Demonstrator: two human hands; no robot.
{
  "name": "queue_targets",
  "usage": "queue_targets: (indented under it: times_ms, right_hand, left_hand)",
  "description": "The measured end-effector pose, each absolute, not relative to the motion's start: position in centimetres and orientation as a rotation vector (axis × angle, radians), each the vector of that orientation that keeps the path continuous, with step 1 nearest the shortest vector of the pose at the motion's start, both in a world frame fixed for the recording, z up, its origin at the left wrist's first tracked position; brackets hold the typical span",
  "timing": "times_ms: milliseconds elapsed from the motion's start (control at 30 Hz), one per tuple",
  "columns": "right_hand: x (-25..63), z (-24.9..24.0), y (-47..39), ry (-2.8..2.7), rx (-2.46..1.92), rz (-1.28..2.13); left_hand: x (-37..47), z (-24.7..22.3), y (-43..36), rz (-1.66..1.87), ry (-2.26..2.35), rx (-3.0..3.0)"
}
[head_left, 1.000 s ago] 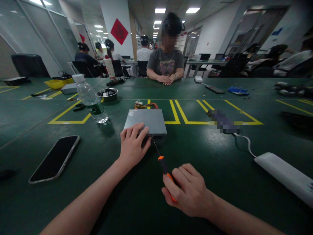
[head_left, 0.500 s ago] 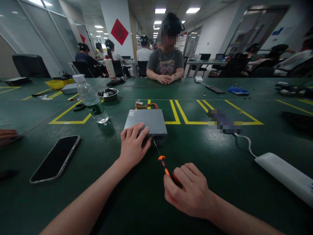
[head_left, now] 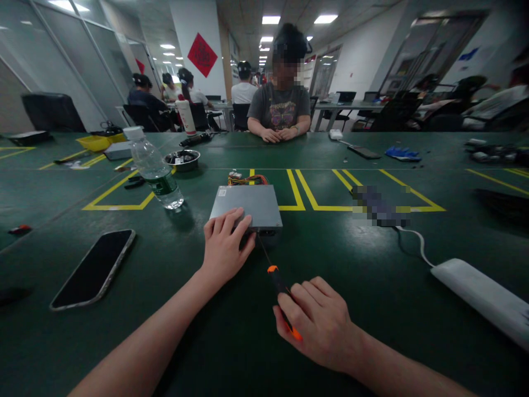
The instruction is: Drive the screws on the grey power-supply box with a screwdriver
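Right hand (head_left: 318, 322) is curled tight round the handle of a screwdriver (head_left: 280, 282), shaft slanting up to the near face of the metal box (head_left: 258, 201); I can't tell from my feed whether the tip sits in a screw. Left hand (head_left: 226, 242) is loosely spread over the box's near left corner, fingers laid on top, thumb down by the near face, not wrapped round it. Box lies flat on the green table (head_left: 372, 342), wires (head_left: 250, 179) bunched behind it. Left of the box I get a bottle (head_left: 161, 179), standing, and nearer me a phone (head_left: 95, 270); well right of it, a white power strip (head_left: 481, 298). Beyond the box, a person (head_left: 281, 105) sits with both hands on the table.
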State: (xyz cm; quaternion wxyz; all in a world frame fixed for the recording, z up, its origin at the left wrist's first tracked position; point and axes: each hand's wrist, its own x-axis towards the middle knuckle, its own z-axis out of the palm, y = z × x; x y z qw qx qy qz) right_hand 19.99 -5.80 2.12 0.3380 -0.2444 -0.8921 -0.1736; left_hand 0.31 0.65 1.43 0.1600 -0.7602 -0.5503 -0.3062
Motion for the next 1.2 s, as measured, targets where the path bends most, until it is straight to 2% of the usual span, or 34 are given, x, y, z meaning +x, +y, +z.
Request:
queue_targets:
  times_ms: [167,400,633,833,1067,1200]
  right_hand:
    - [19.87,2.22,-5.83,-2.332,-0.615,-0.527]
    - [20.17,2.2,-5.53,-2.28,-0.69,-0.373]
    - [19.87,2.21,-5.7,-2.333,-0.651,-0.448]
    - [20.19,2.38,-5.55,-2.241,-0.705,-0.352]
    - [19.97,2.23,-5.82,-2.307,-0.683,-0.477]
    - [19.97,2.63,-5.62,-2.305,-0.685,-0.436]
  left_hand:
    - [0.29,1.39,0.65,-0.852,-1.573,-2.164]
    - [0.34,1.41,0.71,-0.86,-1.571,-2.165]
    - [0.36,1.4,0.63,-0.866,-1.568,-2.159]
    - [0.29,1.36,0.66,-0.849,-1.566,-2.163]
    - [0.35,1.5,0.61,-0.866,-1.566,-2.162]
    - [0.32,1.47,0.69,-0.876,-1.563,-2.158]
